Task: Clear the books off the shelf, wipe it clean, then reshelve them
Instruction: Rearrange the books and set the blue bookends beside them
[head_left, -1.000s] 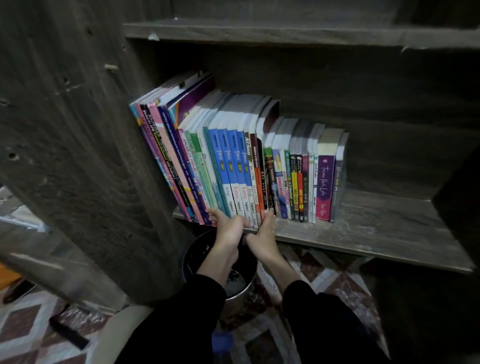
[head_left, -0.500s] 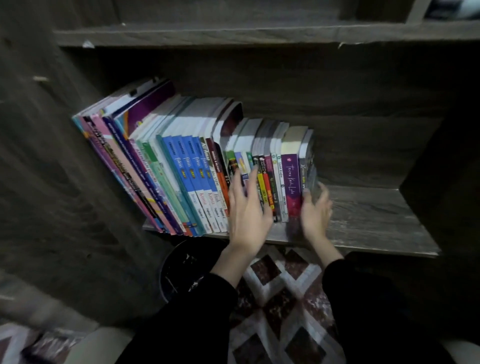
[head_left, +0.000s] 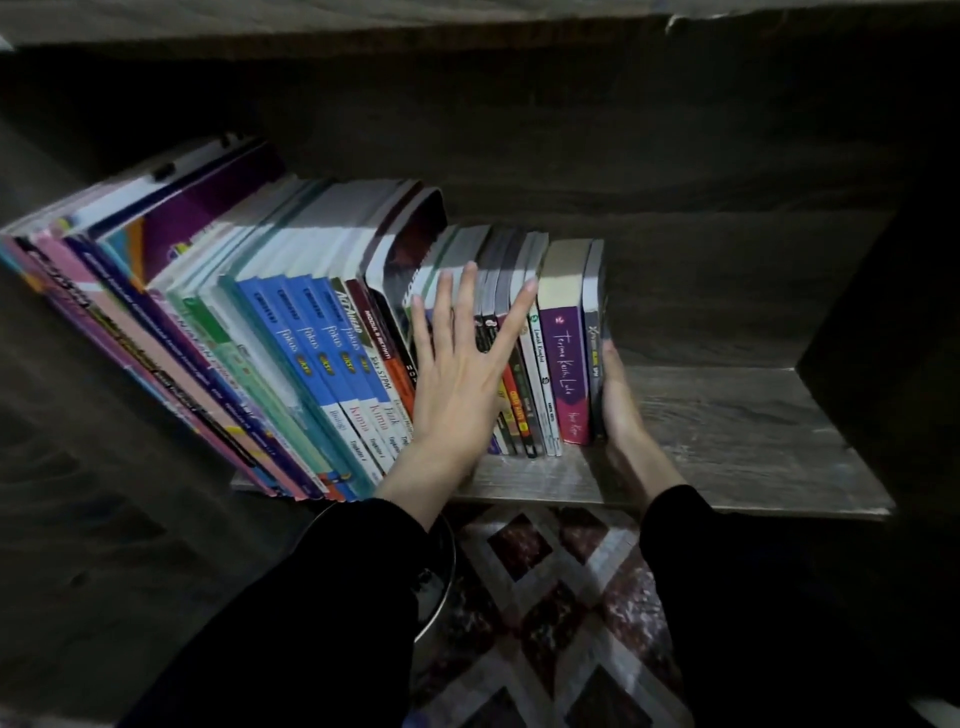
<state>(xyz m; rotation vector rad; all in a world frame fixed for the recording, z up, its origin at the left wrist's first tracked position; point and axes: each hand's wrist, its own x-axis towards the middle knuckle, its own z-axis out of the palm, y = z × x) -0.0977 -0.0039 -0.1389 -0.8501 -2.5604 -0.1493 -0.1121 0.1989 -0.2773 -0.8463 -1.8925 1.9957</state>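
Note:
A row of books (head_left: 311, 338) stands on the grey wooden shelf (head_left: 727, 415), leaning left against the side panel. Tall workbooks with blue and pink spines fill the left; several smaller paperbacks, among them a purple-spined book (head_left: 566, 364), end the row on the right. My left hand (head_left: 457, 374) lies flat with fingers spread over the spines of the small paperbacks. My right hand (head_left: 621, 410) presses flat against the outer cover of the last, grey-spined book (head_left: 595, 332), with its thumb hidden.
Bare shelf board stretches right of the books to the dark side wall (head_left: 883, 338). Another shelf board (head_left: 363, 21) runs overhead. Below the shelf edge stands a round metal bin (head_left: 436, 582) on a patterned diamond-tile floor (head_left: 545, 597).
My hands left the bottom edge of the blue books and moved right. The left now spreads over the small paperbacks' spines, the right has closed in flat on the end book.

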